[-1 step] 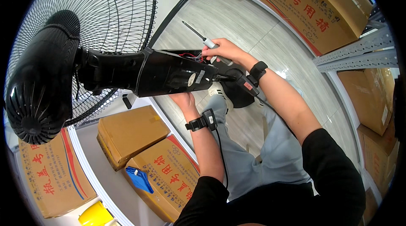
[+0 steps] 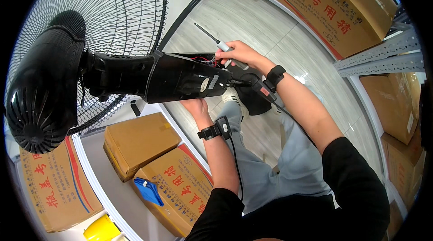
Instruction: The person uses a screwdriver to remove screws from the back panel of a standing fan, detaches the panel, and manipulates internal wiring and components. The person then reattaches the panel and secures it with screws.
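A black standing fan (image 2: 180,78) reaches across from the left, its wire grille (image 2: 131,2) and rounded motor cover (image 2: 38,92) on that side. At its housing's far edge an opening shows red and grey wires (image 2: 205,60). My right hand (image 2: 243,55) is closed round a screwdriver (image 2: 224,46) with a grey handle, its dark shaft pointing up and left. That hand is beside the wires; whether its fingertips touch them I cannot tell. Against the housing's near underside is my left hand (image 2: 195,107), its fingers hidden behind the black plastic.
The fan's round black base (image 2: 255,101) stands on the floor by my feet. Cardboard boxes (image 2: 140,144) fill a low shelf at left, with a blue folded pouch (image 2: 149,191) on one. More boxes (image 2: 324,6) and a perforated metal rack (image 2: 383,56) are at right.
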Demonstrator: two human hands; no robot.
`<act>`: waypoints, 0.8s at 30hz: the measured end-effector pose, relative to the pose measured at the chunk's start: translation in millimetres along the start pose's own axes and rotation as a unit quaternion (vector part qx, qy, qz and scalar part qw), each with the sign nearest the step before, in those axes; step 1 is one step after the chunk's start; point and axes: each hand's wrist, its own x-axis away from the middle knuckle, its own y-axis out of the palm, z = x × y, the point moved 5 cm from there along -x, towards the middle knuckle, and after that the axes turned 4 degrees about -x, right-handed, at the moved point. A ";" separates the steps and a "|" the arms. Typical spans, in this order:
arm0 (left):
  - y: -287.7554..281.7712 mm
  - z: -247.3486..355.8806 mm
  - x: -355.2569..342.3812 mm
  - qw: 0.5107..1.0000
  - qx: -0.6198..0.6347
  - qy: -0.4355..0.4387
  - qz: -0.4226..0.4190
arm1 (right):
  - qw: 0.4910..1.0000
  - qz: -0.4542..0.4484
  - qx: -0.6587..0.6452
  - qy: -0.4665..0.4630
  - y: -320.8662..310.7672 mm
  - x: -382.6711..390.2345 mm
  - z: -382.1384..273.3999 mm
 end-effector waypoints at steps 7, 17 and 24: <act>5.7 1.6 0.4 1.000 0.005 -0.009 -0.025 | 0.991 0.089 0.090 -0.046 -2.1 -8.0 11.1; -1.0 0.1 2.0 1.000 -0.001 -0.001 -0.020 | 0.999 0.024 0.014 -0.033 -0.3 -8.3 12.6; 0.4 -3.5 1.6 1.000 0.013 0.007 -0.018 | 0.996 0.061 0.038 -0.055 -0.1 -10.7 18.0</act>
